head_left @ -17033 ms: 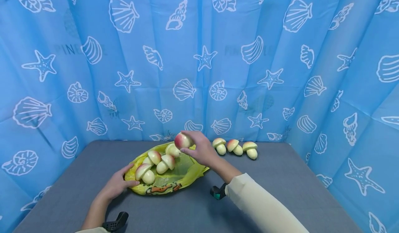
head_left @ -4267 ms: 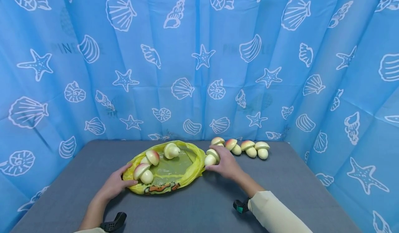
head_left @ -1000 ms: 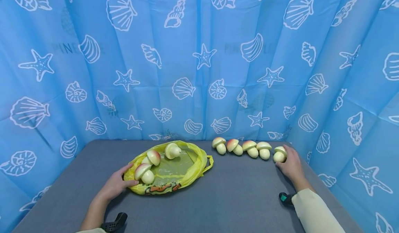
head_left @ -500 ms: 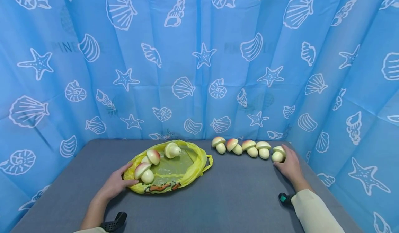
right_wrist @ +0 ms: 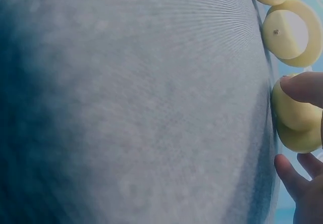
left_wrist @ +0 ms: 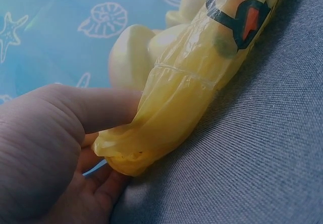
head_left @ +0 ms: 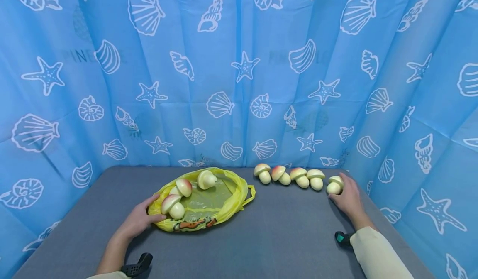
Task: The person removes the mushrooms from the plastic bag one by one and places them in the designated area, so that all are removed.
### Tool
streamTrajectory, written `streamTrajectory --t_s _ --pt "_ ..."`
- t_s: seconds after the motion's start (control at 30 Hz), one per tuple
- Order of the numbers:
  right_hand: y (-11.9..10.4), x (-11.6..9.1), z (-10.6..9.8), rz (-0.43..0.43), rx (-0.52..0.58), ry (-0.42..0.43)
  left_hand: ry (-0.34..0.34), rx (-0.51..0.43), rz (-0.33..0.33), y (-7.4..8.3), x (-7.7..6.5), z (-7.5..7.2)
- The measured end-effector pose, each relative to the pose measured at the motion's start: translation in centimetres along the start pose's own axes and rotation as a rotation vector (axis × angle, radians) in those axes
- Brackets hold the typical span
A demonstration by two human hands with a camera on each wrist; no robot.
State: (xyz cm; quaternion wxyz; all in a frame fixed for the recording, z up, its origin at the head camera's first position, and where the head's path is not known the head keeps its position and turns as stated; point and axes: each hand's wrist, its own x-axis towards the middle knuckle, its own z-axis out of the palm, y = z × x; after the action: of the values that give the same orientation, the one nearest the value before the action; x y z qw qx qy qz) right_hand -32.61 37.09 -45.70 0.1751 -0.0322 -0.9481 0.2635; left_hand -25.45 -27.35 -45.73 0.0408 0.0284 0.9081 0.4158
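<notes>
In the head view my left hand [head_left: 139,219] grips the left rim of a yellow plastic bag [head_left: 228,212], thumb inside and fingers outside. Three toy mushrooms lie in the bag: a pink-capped mushroom [head_left: 173,206] by my thumb, another pink-tinged one [head_left: 184,187] behind it, and a pale one [head_left: 206,179] at the back. The left wrist view shows the thumb pressing the bag's folded film [left_wrist: 166,113]. At the far right, my right hand [head_left: 349,196] holds a pale mushroom [head_left: 334,185] on the table, thumb on its near side, at the end of a row.
Several mushrooms stand in that row along the back of the grey table [head_left: 269,237], including a red-capped one [head_left: 281,175] and a pale one [head_left: 315,179]. A bag handle loop [head_left: 251,194] sticks out toward the right. A blue shell-print curtain [head_left: 242,84] hangs close behind the table.
Since the earliest frame, mushrooms have left the bag and the row has grown rightward. My right hand carried the latest one from beside the bag to the row's end; the last second shows almost no motion.
</notes>
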Motion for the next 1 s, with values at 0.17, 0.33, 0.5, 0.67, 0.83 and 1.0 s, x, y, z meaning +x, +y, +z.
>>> streamTrajectory --t_s 0.17,0.33,0.5,0.67,0.83,1.0 --pt "0.06 -0.11 -0.24 0.006 -0.017 -0.006 -0.001 -0.005 -0.001 -0.1 0.02 0.03" --pt "0.15 -0.22 -0.49 0.019 -0.032 -0.025 0.001 -0.004 -0.011 -0.11 0.07 0.06" --pt "0.0 -0.3 -0.54 0.072 -0.031 -0.051 -0.004 -0.022 -0.007 0.05 0.0 -0.02" --pt "-0.22 -0.23 -0.41 0.093 -0.013 -0.065 -0.006 -0.032 -0.003 0.24 -0.09 -0.1" --pt "-0.25 0.03 -0.27 0.085 -0.003 -0.083 0.002 -0.014 -0.005 0.29 -0.12 0.04" --pt "-0.11 0.33 0.0 0.036 -0.013 -0.095 0.008 0.0 -0.014 0.28 -0.1 0.05"
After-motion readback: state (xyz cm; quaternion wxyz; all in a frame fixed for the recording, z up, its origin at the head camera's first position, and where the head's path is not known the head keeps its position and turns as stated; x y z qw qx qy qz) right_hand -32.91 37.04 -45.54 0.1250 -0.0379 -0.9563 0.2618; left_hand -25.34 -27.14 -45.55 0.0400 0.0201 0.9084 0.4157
